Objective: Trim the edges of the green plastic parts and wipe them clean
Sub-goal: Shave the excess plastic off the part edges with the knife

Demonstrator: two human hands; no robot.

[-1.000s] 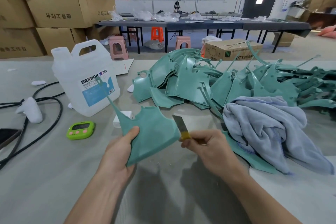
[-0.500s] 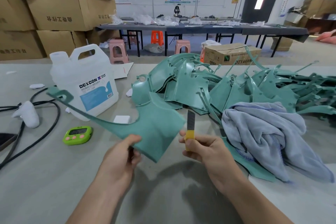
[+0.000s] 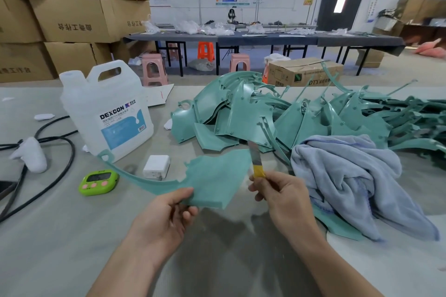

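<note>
A grey work table [image 3: 60, 236] is seen filling the near and middle ground, and stacked cardboard boxes [image 3: 72, 17] are seen beyond its far left edge. A wide pile of green plastic parts [image 3: 301, 118] is spread over the far right of the table. A crumpled blue-grey cloth [image 3: 350, 176] is heaped against the near side of that pile, with a flat green piece partly covered beneath it. A white plastic jug [image 3: 106, 108] labelled DEXCON is stood upright to the left of the pile, and a black cable [image 3: 60, 171] is looped on the table further left. One green part [image 3: 214, 178] is held up above the table, near the middle of the view, with its thin curved arm stretched left towards the foot of the jug. Its near edge is pinched by the left hand [image 3: 164, 217], thumb on top and fingers curled beneath. A narrow blade [image 3: 253, 154] with a yellow-wrapped grip is held upright by the right hand [image 3: 282, 198], whose fingers are closed around that grip; the blade is set against the right edge of the held part, though actual contact cannot be confirmed from this angle. A green timer [image 3: 99, 182] is laid near the jug, and a small white adapter [image 3: 156, 166] is placed just to its right.
</note>
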